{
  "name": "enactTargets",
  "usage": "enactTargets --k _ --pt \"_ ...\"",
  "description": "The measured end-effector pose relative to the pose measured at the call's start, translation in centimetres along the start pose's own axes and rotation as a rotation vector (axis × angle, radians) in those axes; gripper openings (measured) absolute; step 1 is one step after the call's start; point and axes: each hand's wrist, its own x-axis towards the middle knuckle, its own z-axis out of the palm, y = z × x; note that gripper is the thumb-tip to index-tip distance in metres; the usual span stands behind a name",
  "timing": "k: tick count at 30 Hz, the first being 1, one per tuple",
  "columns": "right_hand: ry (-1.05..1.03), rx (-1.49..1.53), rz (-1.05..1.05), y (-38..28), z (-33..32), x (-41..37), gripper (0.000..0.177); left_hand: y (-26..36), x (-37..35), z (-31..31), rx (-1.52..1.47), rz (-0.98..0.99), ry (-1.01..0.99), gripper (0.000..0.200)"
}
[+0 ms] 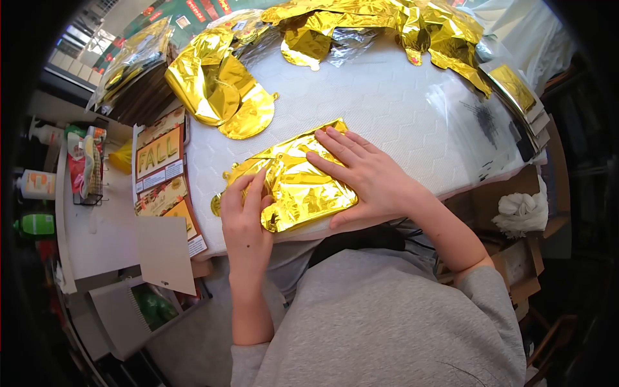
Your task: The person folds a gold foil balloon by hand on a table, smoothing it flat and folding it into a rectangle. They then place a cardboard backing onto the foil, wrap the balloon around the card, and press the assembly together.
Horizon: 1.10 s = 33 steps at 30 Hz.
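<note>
I am looking down at the white pad [400, 109], and I am placing everything else against it. A folded gold foil balloon [303, 187] is lying on the pad's near edge, tilted so that its right end is pointing towards the pad's middle. Both hands are pressing on it and neither is gripping it. The right hand [364, 174] is lying flat, fingers spread and straight, covering the foil's right half. The left hand [248, 219] is resting palm down with its fingers close together on the foil's left end, its wrist hanging over the pad's near edge. The two hands are sitting apart, with a strip of bare foil showing between them.

Further in on the pad's left side, a second gold balloon [216, 87] is lying crumpled, well apart from the folded one. A heap of gold foil [387, 22] is running along the pad's far edge. A clear plastic sleeve [471, 116] is lying flat on the pad's right side, and a stack of packets [516, 87] is sitting at the pad's right edge. Printed cards [158, 155], one reading FALL, are lying just off the pad's left edge. Beyond them, bottles [35, 184] are standing further left. A white cloth [522, 213] is sitting below the pad's right corner.
</note>
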Motion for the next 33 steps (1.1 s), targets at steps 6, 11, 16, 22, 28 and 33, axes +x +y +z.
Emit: enactTargets --k 6,11,16,22,28,33 --pt "0.017 -0.015 -0.012 0.2 0.4 -0.1 0.111 -1.1 2.0 1.5 -0.035 0.125 -0.095 0.065" --pt "0.050 -0.014 0.041 0.2 0.9 0.0 0.100 -1.6 2.3 1.1 -0.117 0.097 -0.119 0.065" --pt "0.059 -0.086 0.052 0.3 1.4 0.1 0.096 -2.0 2.2 1.7 -0.133 0.110 -0.082 0.069" --pt "0.060 -0.087 0.048 0.2 1.5 0.1 0.099 -1.8 1.8 0.0 -0.160 0.063 0.023 0.068" --pt "0.055 -0.083 0.061 0.0 1.3 0.1 0.103 3.0 -0.5 -1.2 -0.183 0.321 0.116 0.048" --pt "0.042 -0.073 0.061 0.0 1.0 0.1 0.107 1.3 -0.5 0.6 0.004 0.503 0.023 0.034"
